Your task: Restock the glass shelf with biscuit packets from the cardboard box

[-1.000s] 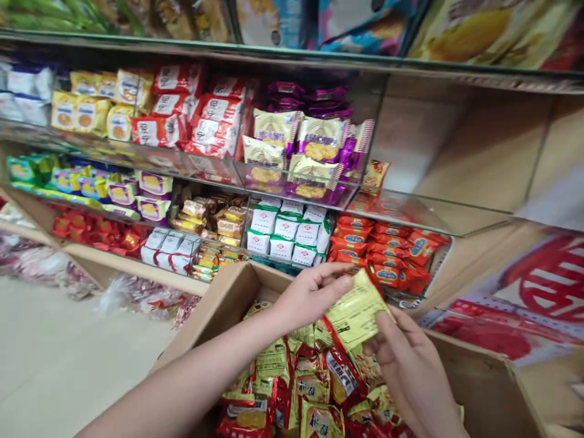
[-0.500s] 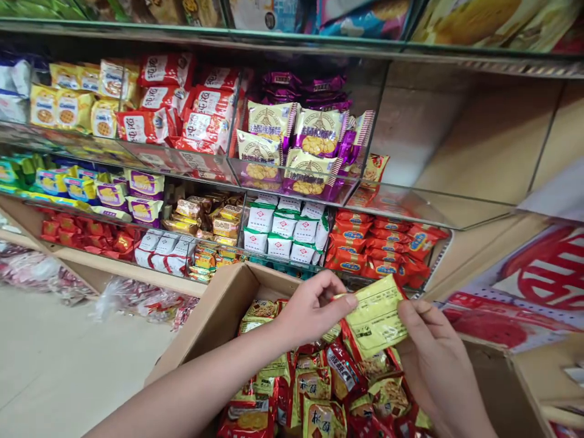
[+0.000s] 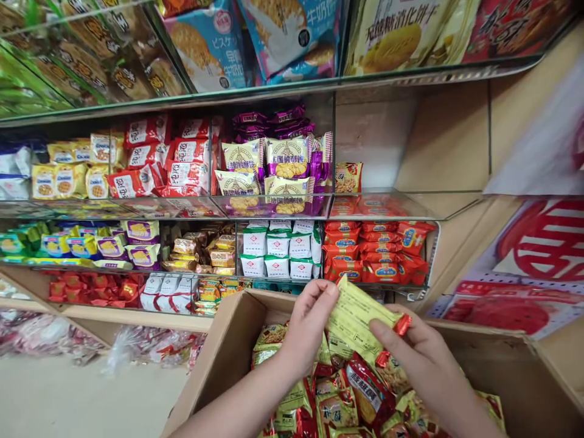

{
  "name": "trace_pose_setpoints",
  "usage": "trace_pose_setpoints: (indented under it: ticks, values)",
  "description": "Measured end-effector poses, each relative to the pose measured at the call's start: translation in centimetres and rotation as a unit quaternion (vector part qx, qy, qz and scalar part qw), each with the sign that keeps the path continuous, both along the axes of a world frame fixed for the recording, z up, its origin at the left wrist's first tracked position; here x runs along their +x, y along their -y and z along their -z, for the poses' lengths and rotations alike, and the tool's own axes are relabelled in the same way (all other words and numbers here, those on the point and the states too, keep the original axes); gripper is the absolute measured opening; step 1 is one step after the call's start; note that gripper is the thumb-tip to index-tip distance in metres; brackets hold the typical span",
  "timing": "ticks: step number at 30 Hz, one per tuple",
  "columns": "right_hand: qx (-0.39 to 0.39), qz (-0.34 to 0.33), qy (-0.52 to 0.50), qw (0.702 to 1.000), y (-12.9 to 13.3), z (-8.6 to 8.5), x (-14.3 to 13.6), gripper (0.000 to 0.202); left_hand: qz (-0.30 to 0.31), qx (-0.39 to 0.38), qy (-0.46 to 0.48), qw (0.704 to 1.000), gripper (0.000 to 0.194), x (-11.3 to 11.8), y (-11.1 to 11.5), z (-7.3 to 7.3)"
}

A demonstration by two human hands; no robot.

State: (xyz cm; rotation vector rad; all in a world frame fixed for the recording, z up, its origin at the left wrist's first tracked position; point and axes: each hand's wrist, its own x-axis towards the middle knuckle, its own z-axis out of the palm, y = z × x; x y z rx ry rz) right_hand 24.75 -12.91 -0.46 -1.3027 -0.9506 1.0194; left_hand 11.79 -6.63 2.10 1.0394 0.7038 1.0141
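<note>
A yellow snack packet with red ends (image 3: 353, 319) is held up between both hands, its printed back facing me. My left hand (image 3: 312, 316) pinches the packet's upper left corner between thumb and fingers. At the other end, my right hand (image 3: 415, 347) grips it with the thumb across the front, the fingers partly hidden behind. Below them stands an open cardboard box (image 3: 210, 353) with many similar red and yellow packets (image 3: 337, 407) inside.
Glass shelves ahead carry snack packs: purple and cream biscuits (image 3: 287, 159), red packets (image 3: 185, 161), white-green packs (image 3: 278, 243) and orange-red packs (image 3: 376, 249). One yellow packet (image 3: 347, 177) stands in the right-hand compartment. Bagged goods (image 3: 155, 344) lie low at left.
The view has tilted upward, showing more of the top shelf. My hands have turned the packet so it slants down to the right, and my left hand now pinches its top corner.
</note>
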Motion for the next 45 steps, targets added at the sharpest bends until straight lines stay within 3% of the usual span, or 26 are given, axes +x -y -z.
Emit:
trace_pose_setpoints:
  ticks: [3, 9, 14, 18, 24, 31, 37, 45]
  values:
    - [0.007, 0.002, 0.034, 0.999, 0.0, -0.1, -0.2, 0.034, -0.011, 0.035, -0.028, 0.999, 0.033, 0.0, -0.3, 0.1]
    - [-0.019, 0.135, 0.013, 0.991, 0.0, -0.6, -1.5, 0.046, -0.054, 0.113, -0.06, 0.99, 0.031, 0.4, 0.3, 0.9]
    - [-0.022, 0.225, 0.105, 0.968, 0.1, -0.6, -1.2, 0.054, -0.065, 0.166, -0.065, 0.982, 0.026, 0.4, 0.8, 1.3]
    - [-0.007, 0.233, 0.166, 0.958, 0.3, -0.8, -1.3, 0.053, -0.083, 0.19, -0.062, 0.976, 0.025, 0.5, 0.9, 1.6]
    - [0.04, 0.271, 0.151, 0.95, 0.6, -1.8, -2.5, 0.042, -0.116, 0.186, -0.036, 0.975, 0.023, 0.6, 1.2, 1.9]
    - [0.086, 0.273, 0.252, 0.924, 0.8, -1.0, -1.9, 0.04, -0.106, 0.174, -0.014, 0.979, 0.021, 0.7, 1.7, 2.5]
    - [0.057, 0.27, 0.172, 0.946, 1.0, -1.7, -2.3, 0.043, -0.084, 0.141, 0.018, 0.986, 0.021, 0.8, 1.7, 1.6]
    - [0.048, 0.272, 0.101, 0.956, 1.0, -2.3, -2.6, 0.045, -0.074, 0.167, 0.018, 0.983, 0.022, 0.7, 1.6, 1.6]
